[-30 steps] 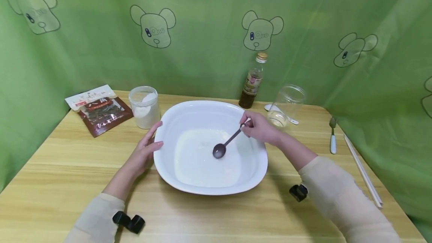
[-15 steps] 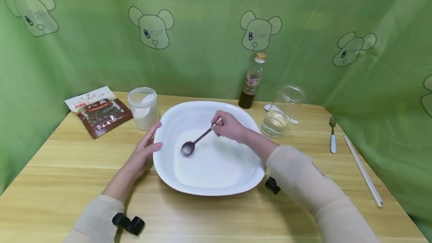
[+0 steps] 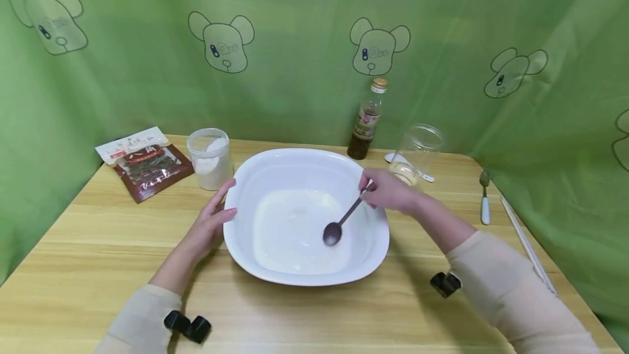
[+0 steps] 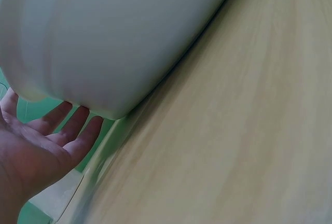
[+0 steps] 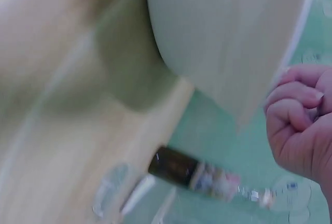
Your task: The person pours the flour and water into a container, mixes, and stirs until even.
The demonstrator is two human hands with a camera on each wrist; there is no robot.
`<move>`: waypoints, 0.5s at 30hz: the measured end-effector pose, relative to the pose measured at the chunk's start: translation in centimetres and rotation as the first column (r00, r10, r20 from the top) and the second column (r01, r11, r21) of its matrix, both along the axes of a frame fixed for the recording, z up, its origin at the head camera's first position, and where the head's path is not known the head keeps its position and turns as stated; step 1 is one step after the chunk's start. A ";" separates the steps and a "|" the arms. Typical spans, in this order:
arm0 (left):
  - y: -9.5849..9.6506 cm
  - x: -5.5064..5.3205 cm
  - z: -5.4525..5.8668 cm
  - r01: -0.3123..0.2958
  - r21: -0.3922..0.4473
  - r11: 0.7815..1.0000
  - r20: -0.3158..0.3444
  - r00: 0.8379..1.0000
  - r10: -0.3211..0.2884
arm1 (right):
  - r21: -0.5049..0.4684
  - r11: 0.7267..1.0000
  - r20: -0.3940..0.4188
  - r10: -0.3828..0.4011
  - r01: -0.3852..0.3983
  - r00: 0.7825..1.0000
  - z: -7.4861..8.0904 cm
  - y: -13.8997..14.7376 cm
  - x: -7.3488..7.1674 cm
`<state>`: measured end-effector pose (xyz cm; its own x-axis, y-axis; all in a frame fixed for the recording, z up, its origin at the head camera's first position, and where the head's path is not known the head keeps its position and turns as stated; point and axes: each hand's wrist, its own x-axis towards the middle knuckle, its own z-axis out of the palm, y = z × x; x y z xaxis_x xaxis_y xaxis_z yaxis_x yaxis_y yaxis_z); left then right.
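Note:
A large white basin (image 3: 295,157) stands mid-table in the head view, with clear liquid over its bottom. My left hand (image 3: 208,223) rests against the basin's left side, its thumb and index fingertip at the rim. The left wrist view shows the spread fingers (image 4: 77,125) of that hand touching the basin's outer wall. With curled fingers my right hand (image 3: 390,190) pinches the handle end of a dark brown spoon (image 3: 332,234), over the basin's right rim. The spoon's bowl is low inside the basin. In the right wrist view the spoon is mostly hidden by the fingers.
Behind the basin are a jar of white powder (image 3: 211,165), a brown packet (image 3: 149,165) and a bottle of dark liquid (image 3: 365,124). At right are a clear glass jar (image 3: 420,143), a white spoon (image 3: 426,177), a fork (image 3: 485,201) and chopsticks (image 3: 523,236).
My right hand has swept the brown spoon left across the basin, then back right and slightly nearer. The left hand and the basin have stayed in place.

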<state>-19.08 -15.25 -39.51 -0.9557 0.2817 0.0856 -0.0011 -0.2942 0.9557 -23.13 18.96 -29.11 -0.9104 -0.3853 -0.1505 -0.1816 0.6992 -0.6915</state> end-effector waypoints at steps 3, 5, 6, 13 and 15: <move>0.0 0.0 0.0 0.000 0.002 1.000 -0.002 1.000 0.000 | 0.036 0.995 -0.092 -0.090 0.094 0.992 0.3 0.4 -1.2; 0.0 -0.1 0.0 0.001 0.001 1.000 -0.002 1.000 -0.001 | 0.027 0.988 -0.131 -0.147 0.152 0.980 -0.1 -0.1 -2.1; 0.1 -0.1 -0.1 0.002 0.001 1.000 -0.002 1.000 -0.002 | 0.016 0.984 -0.133 -0.174 0.178 0.976 -0.4 -0.5 -2.5; 0.1 -0.1 -0.2 0.003 0.010 1.000 0.002 1.000 -0.003 | -0.162 0.962 -0.037 -0.230 0.222 0.972 -2.7 -5.6 -3.8; 0.0 -0.1 -0.2 -0.002 0.010 1.000 -0.001 1.000 0.002 | -0.196 0.962 0.015 -0.191 0.190 0.982 -3.0 -7.1 -3.5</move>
<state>-19.16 -15.23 -39.68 -0.9561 0.2792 0.0893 0.0003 -0.3037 0.9528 -26.63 11.86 -32.15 -0.9702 -0.2263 -0.0863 -0.0609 0.5727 -0.8175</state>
